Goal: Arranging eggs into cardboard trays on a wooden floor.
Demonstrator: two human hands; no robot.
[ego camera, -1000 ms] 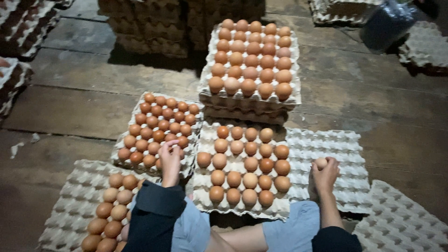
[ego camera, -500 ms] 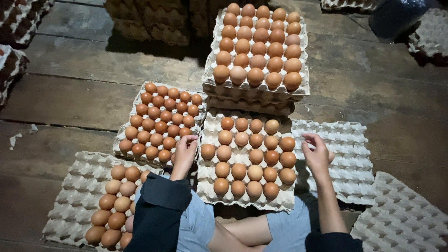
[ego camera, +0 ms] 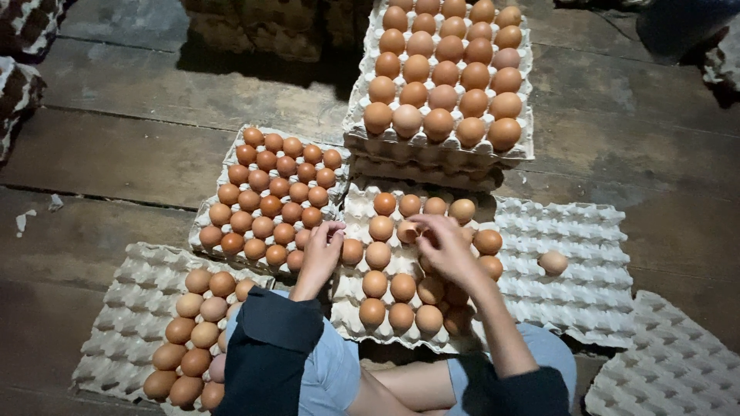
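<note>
Your right hand [ego camera: 441,245] reaches across the middle tray [ego camera: 356,202], its fingers curled narrowly around a pale egg [ego camera: 406,231] that it holds just above the tray's second row. Your left hand [ego camera: 321,253] rests at that tray's left edge, the fingers loosely bent and holding nothing, the fingertips [ego camera: 337,229] just beside an egg at the rim [ego camera: 351,251] — I cannot tell whether they touch it.

The middle tray lies straight in front of your knees on the wooden floor [ego camera: 123,154], most of its cups filled with brown eggs. To its left a full tray [ego camera: 230,158] sits tilted, touching it. Nearer you on the left is a partly filled tray [ego camera: 123,293]. To the right lies an almost bare tray [ego camera: 586,254] with a single egg [ego camera: 553,263] in it — well apart from your right hand. Beyond the middle tray stands a stack of full trays [ego camera: 432,166].
</note>
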